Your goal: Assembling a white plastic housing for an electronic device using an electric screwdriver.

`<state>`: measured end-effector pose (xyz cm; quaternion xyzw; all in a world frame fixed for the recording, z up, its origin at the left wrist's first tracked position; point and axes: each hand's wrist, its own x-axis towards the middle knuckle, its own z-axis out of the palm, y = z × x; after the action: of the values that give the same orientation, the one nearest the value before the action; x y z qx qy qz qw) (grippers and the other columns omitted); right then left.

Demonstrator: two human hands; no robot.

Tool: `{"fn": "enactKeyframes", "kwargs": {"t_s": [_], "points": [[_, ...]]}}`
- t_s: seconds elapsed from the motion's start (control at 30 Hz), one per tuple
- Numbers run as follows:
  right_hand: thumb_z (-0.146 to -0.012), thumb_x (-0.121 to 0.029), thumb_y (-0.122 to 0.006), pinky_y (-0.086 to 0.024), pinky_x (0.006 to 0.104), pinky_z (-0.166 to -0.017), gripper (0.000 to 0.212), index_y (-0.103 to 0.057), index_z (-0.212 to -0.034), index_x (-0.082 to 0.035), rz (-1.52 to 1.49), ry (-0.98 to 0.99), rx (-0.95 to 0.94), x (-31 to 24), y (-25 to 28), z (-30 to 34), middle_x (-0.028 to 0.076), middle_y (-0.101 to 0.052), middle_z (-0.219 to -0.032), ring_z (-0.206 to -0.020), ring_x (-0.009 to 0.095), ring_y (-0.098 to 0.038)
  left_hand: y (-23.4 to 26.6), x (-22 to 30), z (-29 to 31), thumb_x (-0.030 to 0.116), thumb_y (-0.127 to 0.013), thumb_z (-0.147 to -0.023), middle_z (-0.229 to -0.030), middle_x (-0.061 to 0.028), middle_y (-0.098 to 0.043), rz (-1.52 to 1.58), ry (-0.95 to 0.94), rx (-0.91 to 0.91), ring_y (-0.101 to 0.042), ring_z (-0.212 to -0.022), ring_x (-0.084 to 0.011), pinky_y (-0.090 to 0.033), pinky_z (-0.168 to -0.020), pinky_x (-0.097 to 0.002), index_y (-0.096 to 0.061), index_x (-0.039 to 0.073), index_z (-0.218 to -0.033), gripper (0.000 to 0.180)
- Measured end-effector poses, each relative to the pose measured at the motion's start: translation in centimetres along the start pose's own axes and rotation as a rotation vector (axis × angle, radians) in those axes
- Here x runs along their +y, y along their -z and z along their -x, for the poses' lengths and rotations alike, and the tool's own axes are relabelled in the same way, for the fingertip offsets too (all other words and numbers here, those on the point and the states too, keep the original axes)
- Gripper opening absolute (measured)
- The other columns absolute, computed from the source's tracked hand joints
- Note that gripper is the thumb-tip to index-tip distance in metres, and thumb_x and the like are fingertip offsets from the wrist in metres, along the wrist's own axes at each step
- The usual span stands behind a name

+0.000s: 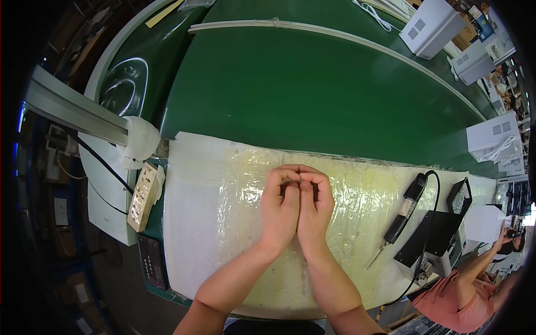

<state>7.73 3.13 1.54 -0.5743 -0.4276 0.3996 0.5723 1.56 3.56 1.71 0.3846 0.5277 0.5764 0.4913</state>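
My left hand [281, 207] and my right hand [315, 209] are pressed together over the middle of the padded white work mat [206, 223]. Both are closed, with the fingers curled inward and the fingertips meeting at the top. The thumbs lie side by side, and a small dark gap shows around them. No object shows in either hand, though the inside of the palms is hidden. A black electric screwdriver [405, 209] with a long thin bit lies on the mat to the right, apart from my hands.
Beyond the mat runs a green conveyor belt [318, 89]. A black-topped box [427, 237] stands at right beside the screwdriver's cable. On the left are a power strip [143, 198] and a black keypad device [152, 262]. White appliances [430, 28] stand far right; a person [460, 296] sits near right.
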Motion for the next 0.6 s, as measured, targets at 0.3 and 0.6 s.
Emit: {"fn": "enactKeyframes", "kwargs": {"t_s": [0.3,0.6], "points": [[-0.094,0.003,-0.043,-0.046,0.0266,-0.084,0.015,-0.058,-0.097,-0.001,0.080,0.131,-0.053,-0.6,0.0,-0.1,0.010,-0.062,-0.111,-0.096,0.015,-0.058,-0.1,0.8,0.2,-0.008,-0.042,-0.085,-0.105,-0.0100,-0.059,0.095,0.079,0.026,-0.055,-0.087,-0.0140,-0.047,-0.076,-0.0262,-0.049,0.001,-0.098,0.017],[-0.092,0.002,-0.044,-0.050,0.0295,-0.077,0.012,-0.055,-0.094,-0.001,-0.083,-0.058,0.044,-0.2,-0.2,0.1,0.011,-0.062,-0.110,-0.090,0.019,-0.060,0.2,-0.6,0.0,-0.007,-0.043,-0.082,-0.106,-0.0105,-0.059,-0.013,-0.039,-0.025,-0.055,-0.091,-0.0173,-0.047,-0.080,-0.0277,-0.054,0.000,-0.091,0.016]]}}
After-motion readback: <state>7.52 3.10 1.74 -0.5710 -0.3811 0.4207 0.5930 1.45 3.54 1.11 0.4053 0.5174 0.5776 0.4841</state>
